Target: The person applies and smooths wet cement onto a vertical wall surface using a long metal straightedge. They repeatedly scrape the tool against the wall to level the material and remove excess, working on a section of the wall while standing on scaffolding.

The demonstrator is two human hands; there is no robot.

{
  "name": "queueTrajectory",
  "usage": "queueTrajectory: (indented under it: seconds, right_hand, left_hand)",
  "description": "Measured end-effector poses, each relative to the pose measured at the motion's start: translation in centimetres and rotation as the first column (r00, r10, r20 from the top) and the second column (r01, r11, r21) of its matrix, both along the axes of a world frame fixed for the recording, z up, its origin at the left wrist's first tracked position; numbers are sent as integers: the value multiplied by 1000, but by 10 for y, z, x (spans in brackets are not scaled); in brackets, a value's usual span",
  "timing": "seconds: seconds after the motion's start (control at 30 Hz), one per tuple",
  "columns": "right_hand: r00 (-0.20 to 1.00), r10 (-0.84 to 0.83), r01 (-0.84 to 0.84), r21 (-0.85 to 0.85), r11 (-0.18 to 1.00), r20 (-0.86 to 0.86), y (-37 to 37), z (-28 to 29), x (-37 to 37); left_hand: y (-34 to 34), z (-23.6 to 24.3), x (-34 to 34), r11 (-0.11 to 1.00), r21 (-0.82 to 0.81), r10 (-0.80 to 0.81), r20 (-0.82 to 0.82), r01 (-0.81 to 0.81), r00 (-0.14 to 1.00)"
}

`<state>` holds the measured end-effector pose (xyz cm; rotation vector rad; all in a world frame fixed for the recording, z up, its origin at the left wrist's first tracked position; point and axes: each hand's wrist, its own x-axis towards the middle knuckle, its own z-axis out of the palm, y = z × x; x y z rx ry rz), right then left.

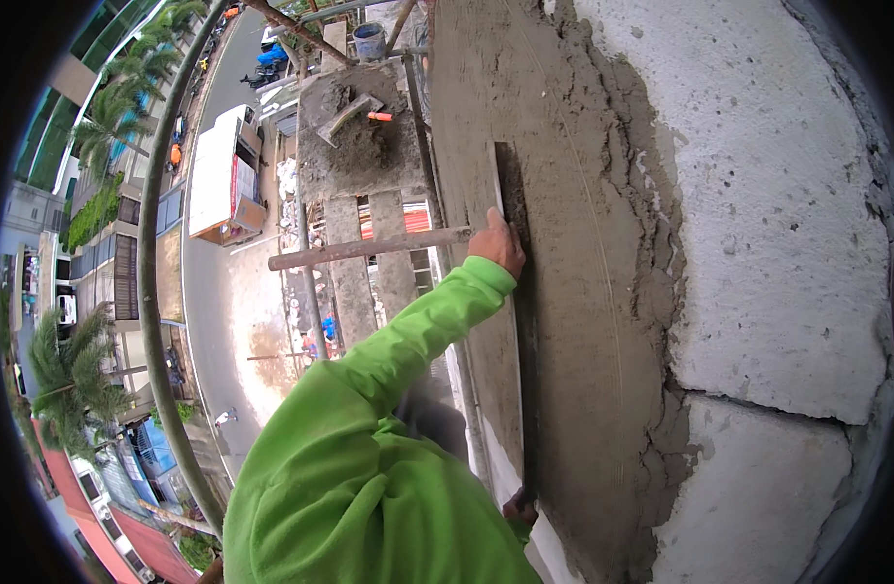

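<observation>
My left hand (pixel 498 243), at the end of a green sleeve, is closed on a long narrow straightedge (pixel 525 370) lying lengthwise against the wet grey plaster (pixel 588 292) of the wall. My right hand (pixel 520 504), mostly hidden behind the sleeve, grips the straightedge's lower end. The plaster has a ragged, cracked right edge beside the rough white wall (pixel 768 224). A mound of mortar (pixel 359 146) sits on a board at upper left of my hands, with a flat trowel-like tool (pixel 345 119) on it.
A scaffold tube (pixel 160 292) curves along the left, above a street with a white truck (pixel 218 170), parked motorcycles and palms. A crossbar (pixel 350 251) runs over plank walkway boards (pixel 345 292) near my left hand. A grey bucket (pixel 369 41) stands at the far end.
</observation>
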<state>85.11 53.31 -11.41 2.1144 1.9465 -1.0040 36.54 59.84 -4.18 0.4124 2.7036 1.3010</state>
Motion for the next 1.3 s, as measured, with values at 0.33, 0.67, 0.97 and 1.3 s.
queueTrajectory:
  seconds: [0.33,0.67,0.97,1.3]
  right_hand:
    - [-420,-657,642,-717,271,-625,-8,-103,43]
    - [-586,-633,770,-591,-241,-505,29,-193,4]
    - [-588,-604,785,-560,-265,-538,25,-215,-20]
    - [-581,-604,793,-546,-270,-546,29,-207,-51]
  left_hand:
    - [-27,-175,-3,982,-64,189,232,-179,954]
    - [3,-321,-13,976,-148,204,345,-162,916]
    - [9,-340,-28,969,-149,230,268,-196,935]
    - [21,-268,-67,971,-192,205,360,-142,910]
